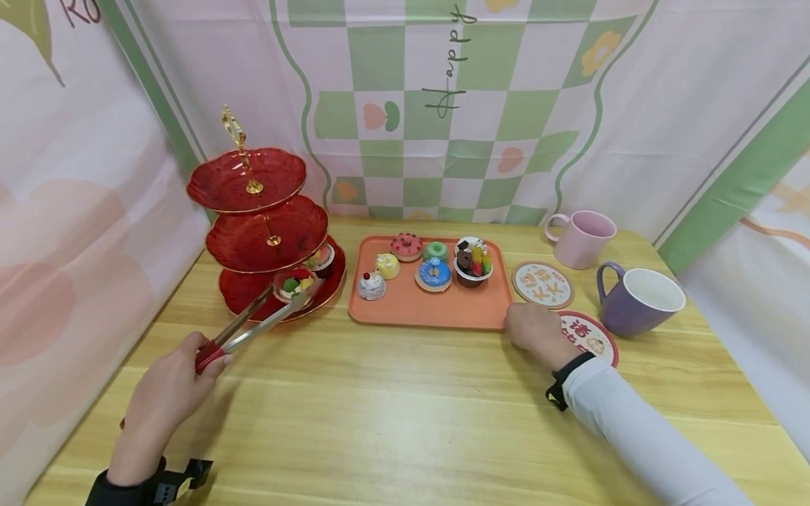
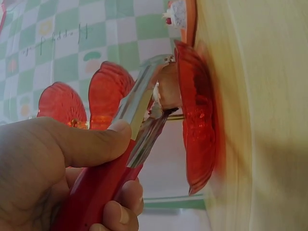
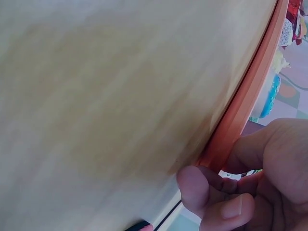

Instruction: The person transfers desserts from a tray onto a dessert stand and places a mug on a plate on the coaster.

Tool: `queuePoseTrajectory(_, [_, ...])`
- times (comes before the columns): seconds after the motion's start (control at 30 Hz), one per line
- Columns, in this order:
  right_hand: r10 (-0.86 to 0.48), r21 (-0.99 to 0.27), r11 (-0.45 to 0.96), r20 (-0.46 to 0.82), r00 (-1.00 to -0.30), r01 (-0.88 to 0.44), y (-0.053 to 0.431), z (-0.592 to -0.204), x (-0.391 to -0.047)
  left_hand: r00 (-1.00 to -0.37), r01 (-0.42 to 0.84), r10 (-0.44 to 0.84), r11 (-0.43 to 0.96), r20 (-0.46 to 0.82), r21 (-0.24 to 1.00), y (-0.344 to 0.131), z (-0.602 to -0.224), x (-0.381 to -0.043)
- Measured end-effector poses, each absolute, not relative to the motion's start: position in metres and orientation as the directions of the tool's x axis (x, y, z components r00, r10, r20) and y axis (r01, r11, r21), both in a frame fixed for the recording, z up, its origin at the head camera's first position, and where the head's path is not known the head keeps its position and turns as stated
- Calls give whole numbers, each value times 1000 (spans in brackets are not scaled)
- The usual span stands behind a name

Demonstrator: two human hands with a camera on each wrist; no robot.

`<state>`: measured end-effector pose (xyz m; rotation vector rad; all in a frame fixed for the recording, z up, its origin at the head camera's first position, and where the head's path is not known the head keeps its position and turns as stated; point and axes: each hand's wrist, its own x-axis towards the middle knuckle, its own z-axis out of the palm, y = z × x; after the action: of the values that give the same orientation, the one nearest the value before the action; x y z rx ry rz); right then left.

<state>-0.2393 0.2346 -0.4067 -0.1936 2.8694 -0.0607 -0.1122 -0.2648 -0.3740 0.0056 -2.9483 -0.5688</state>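
Observation:
My left hand [image 1: 166, 390] grips the red handles of metal tongs [image 1: 264, 325] on the left of the table. Between the tong tips is a small toy tart [image 1: 294, 286] with green and pale toppings, at the bottom plate [image 1: 237, 292] of a red three-tier stand. In the left wrist view the tart's brown cup [image 2: 169, 86] is right against that plate. Behind it on the same plate sits another cupcake [image 1: 322, 261]. My right hand [image 1: 536, 330] pinches the front right corner of the orange tray [image 1: 405, 315], thumb on the inner side of its rim [image 3: 226, 142].
Several toy cakes and doughnuts stand on the tray, among them a blue doughnut [image 1: 434, 274] and a fruit cupcake [image 1: 472, 267]. To the right are two round coasters, one pale [image 1: 543, 284], a pink mug [image 1: 583, 242] and a purple mug [image 1: 635, 306]. A patterned curtain [image 1: 418, 140] hangs behind.

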Motion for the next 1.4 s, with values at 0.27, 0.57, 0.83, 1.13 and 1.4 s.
queuePoseTrajectory(0.27, [-151, -59, 988, -241, -959, -141, 236, -407, -238, -995, -45, -75, 930, 71, 364, -275, -372, -108])
queuePoseTrajectory(0.57, [-156, -53, 988, -253, -955, -147, 237, -409, -236, -996, -30, -57, 939, 71, 342, -286, -374, -106])
queuePoseTrajectory(0.83, [-142, -48, 990, -253, -957, -134, 236, -407, -237, -991, -67, -105, 931, 88, 358, -296, -375, -102])
queuePoseTrajectory(1.13, [-143, -43, 990, -261, -955, -136, 234, -406, -239, -971, -184, -227, 910, 76, 372, -297, -379, -109])
queuePoseTrajectory(1.4, [-156, -54, 988, -260, -953, -147, 235, -406, -238, -968, -129, -202, 912, 150, 390, -294, -389, -114])
